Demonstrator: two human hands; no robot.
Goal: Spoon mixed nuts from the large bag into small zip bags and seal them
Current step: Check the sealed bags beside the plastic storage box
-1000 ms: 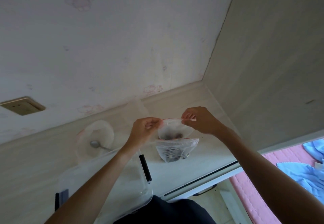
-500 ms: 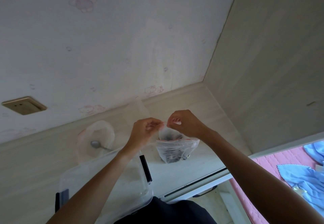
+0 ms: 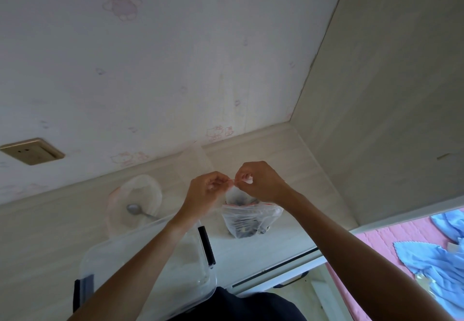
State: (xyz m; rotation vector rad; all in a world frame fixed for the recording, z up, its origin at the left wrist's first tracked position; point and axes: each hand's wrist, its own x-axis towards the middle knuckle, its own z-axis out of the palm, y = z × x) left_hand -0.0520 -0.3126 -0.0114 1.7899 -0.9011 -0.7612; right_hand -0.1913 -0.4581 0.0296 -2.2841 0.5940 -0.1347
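Pinching the top strip of a small zip bag (image 3: 236, 195) between curled fingertips (image 3: 227, 182) of the left hand (image 3: 206, 192) and curled fingertips (image 3: 238, 178) of the right hand (image 3: 261, 182), the two pinches sitting almost touching near the bag's left end. Hanging below the hands, the held bag, showing a dark clump of nuts at its bottom (partly hidden by the right wrist). Lying just beneath and in front of it on the pale desk (image 3: 251, 248), a second zip bag (image 3: 251, 220) with a red-lined top and dark nuts inside. Resting to the left, near the wall, a large clear bag (image 3: 135, 200) with a metal spoon (image 3: 136, 210) lying in its open mouth. Sitting nearer the body under the left forearm, a clear plastic box (image 3: 195, 253) with black clips. Showing on the cartoon-printed wall at far left, a gold socket plate (image 3: 31, 151); spreading at lower right, a blue cloth (image 3: 431, 265) on a pink bed cover (image 3: 381, 235).
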